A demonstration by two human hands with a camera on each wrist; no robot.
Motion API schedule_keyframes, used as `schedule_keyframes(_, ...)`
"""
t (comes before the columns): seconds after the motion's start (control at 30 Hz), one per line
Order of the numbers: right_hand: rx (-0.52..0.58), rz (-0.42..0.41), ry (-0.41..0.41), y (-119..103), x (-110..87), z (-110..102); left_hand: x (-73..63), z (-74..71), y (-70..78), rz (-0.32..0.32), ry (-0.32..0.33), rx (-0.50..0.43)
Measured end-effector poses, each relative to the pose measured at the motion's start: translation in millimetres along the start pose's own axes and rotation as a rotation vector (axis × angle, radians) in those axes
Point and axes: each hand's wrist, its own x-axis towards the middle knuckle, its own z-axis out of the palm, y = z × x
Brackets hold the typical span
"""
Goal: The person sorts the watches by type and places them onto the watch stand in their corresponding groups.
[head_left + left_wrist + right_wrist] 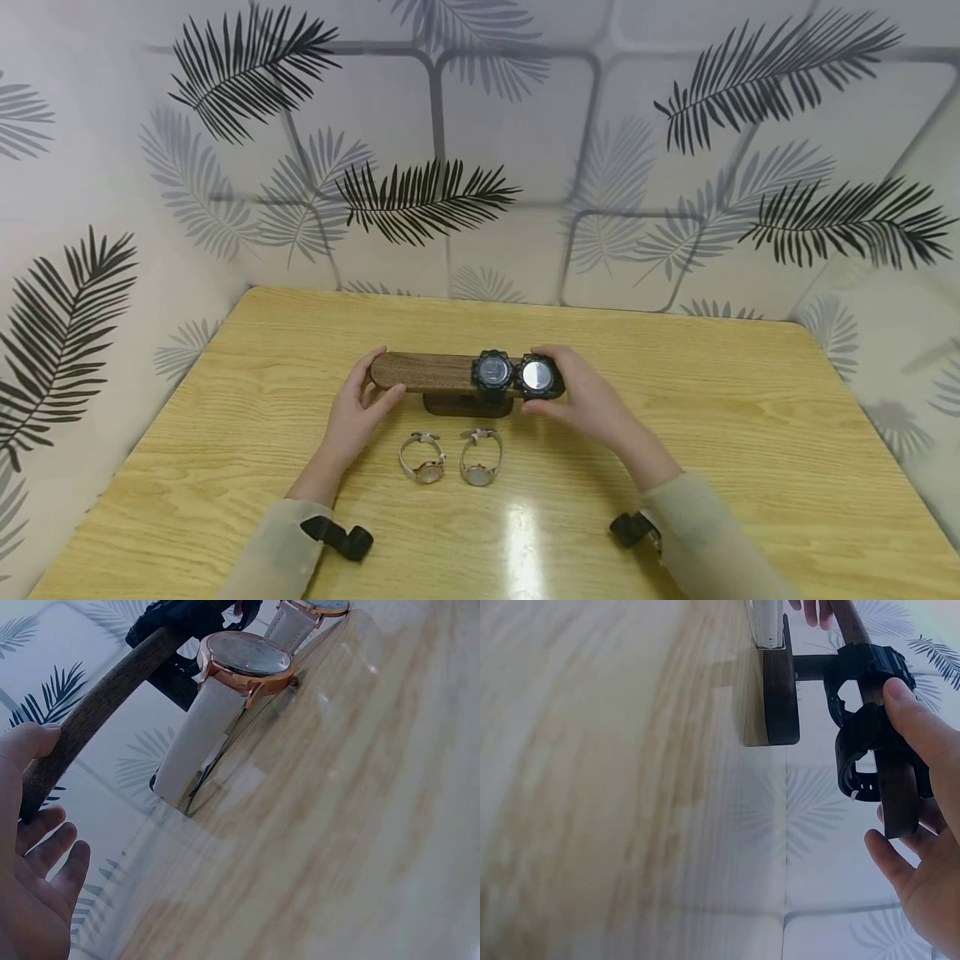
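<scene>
A dark wooden watch stand with a long crossbar stands on its base near the middle of the table. My left hand grips the bar's left end, thumb in front and fingers behind. Two black digital watches are strapped round the right part of the bar: an inner watch and an outer watch close beside it. With thumb and fingers, my right hand pinches the outer watch at the bar's right end. In the right wrist view, both black straps hang in loops below the bar.
Two pale-strapped watches with rose-gold cases, a left one and a right one, lie in front of the stand. The yellow wood-grain table meets a leaf-patterned wall covering at its back edge.
</scene>
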Motion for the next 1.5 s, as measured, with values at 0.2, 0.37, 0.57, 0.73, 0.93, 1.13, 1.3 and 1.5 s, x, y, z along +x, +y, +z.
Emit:
schedule_keyframes(0.2,0.031,-0.015,0.024,2.5,-1.4,4.9,0.7,0.1,-0.2,0.013,-0.002,0.002)
schedule_keyframes(0.37,0.111,0.001,0.028,5.2,-4.1,8.0,0.5,-0.3,-0.9,0.013,-0.003,-0.002)
schedule_keyframes(0.57,0.274,0.045,0.046,13.5,-8.5,11.8,0.2,0.4,0.8,-0.005,-0.012,-0.011)
schedule_keyframes(0.73,0.352,0.056,0.085,19.3,-14.3,12.6,-2.3,1.5,18.0,-0.015,-0.022,-0.008)
schedule_keyframes(0.93,0.434,0.021,0.127,27.3,-20.9,14.1,-5.4,2.1,31.4,-0.020,-0.022,0.000)
schedule_keyframes(1.13,0.516,-0.018,0.195,31.8,-27.0,17.3,-6.1,2.9,31.1,-0.034,-0.021,-0.009)
schedule_keyframes(1.3,0.550,-0.068,0.270,16.2,-29.7,12.8,-6.2,2.8,31.6,-0.041,-0.018,-0.001)
schedule_keyframes(1.5,0.547,-0.092,0.308,11.0,-31.4,13.2,-6.5,2.6,33.2,-0.043,-0.013,0.004)
